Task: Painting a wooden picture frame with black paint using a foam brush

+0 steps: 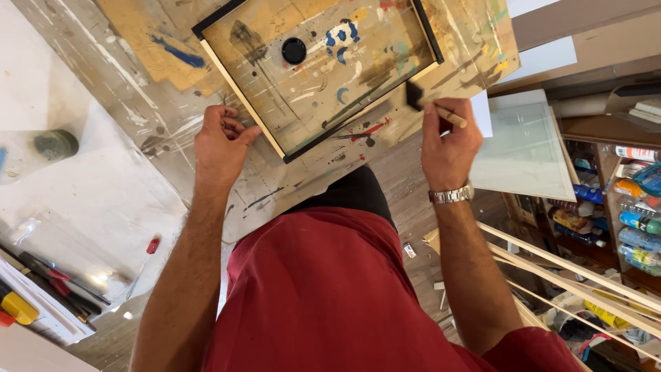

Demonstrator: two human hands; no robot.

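The left hand (222,141) sits at 9 o'clock from the middle of the picture. Its fingers are curled in, and its thumb touches the pale wood edge of a frame (241,93). The frame is a flat wooden one with black sides. It lies tilted on the paint-splashed table (144,103), up at 12 o'clock. A small black round lid (294,50) rests on the table inside the frame.

The right hand (449,141) is at 2 o'clock. It pinches the wooden handle of a brush (434,105) between thumb and fingers. The black tip of the brush touches the frame's side near its lower right corner. A silver watch (451,195) is on that wrist.

A white board (523,148) lies just right of the right hand. Paint bottles (637,220) stand on shelves at 3 o'clock.
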